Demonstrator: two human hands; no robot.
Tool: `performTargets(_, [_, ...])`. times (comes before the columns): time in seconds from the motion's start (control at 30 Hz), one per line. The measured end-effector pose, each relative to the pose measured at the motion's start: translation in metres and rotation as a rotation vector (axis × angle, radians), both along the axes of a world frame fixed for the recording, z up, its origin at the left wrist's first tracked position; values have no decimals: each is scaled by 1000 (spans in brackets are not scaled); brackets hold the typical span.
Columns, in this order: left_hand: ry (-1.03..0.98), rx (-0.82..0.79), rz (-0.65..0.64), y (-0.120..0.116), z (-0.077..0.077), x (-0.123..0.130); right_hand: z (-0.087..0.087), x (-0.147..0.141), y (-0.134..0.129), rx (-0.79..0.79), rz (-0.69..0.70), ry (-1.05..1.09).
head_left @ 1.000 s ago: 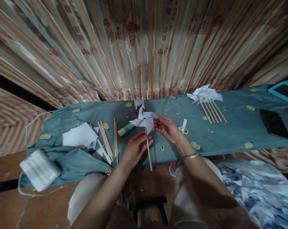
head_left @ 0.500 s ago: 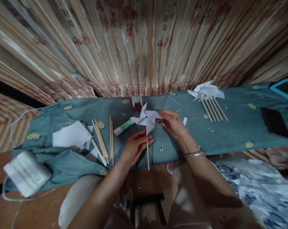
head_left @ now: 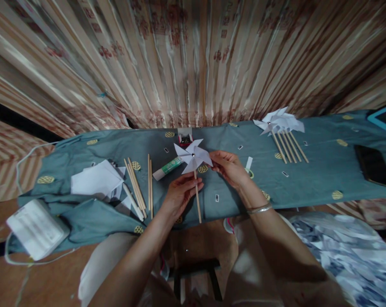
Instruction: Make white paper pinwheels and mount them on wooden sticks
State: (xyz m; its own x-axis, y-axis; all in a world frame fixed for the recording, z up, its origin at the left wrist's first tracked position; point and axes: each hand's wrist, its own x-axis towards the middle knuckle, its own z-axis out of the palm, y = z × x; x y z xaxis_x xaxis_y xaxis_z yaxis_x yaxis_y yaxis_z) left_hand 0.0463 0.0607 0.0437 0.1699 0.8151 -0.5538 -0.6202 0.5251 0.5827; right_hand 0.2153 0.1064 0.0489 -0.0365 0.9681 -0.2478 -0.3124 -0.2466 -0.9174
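A white paper pinwheel [head_left: 197, 153] with a pin at its centre stands on a thin wooden stick [head_left: 198, 204] in front of me. My left hand [head_left: 180, 194] is closed round the stick just below the blades. At the right blade's tip, my right hand [head_left: 226, 167] has its fingers bent and pinched against the paper; the fingertips are partly hidden. Behind the pinwheel sits a small red-edged box of pins [head_left: 185, 140]. A green and white glue stick [head_left: 167, 168] lies to its left.
Several finished pinwheels [head_left: 280, 121] lie at the back right, near a black phone [head_left: 373, 165]. To the left are wooden sticks [head_left: 135, 187], paper sheets [head_left: 95, 179], a white pen [head_left: 133, 202] and a white box with a cable [head_left: 36, 230]. A bag of paper pieces [head_left: 346, 251] stands at right.
The pinwheel's blades have turned on the stick, and its head has shifted slightly left. Both hands stay at the pinwheel. The view has moved a little.
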Motion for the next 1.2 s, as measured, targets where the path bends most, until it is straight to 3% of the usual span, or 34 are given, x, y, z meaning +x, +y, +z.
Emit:
performTargets(0.3, [23, -18, -10, 2, 5, -1, -2, 3, -1, -86, 82, -18])
performTargets(0.63, [50, -67, -142, -7, 4, 5, -2, 0, 9, -126, 17, 184])
performTargets(1.2, [51, -75, -134, -5, 0, 7, -7, -4, 8, -96, -3, 120])
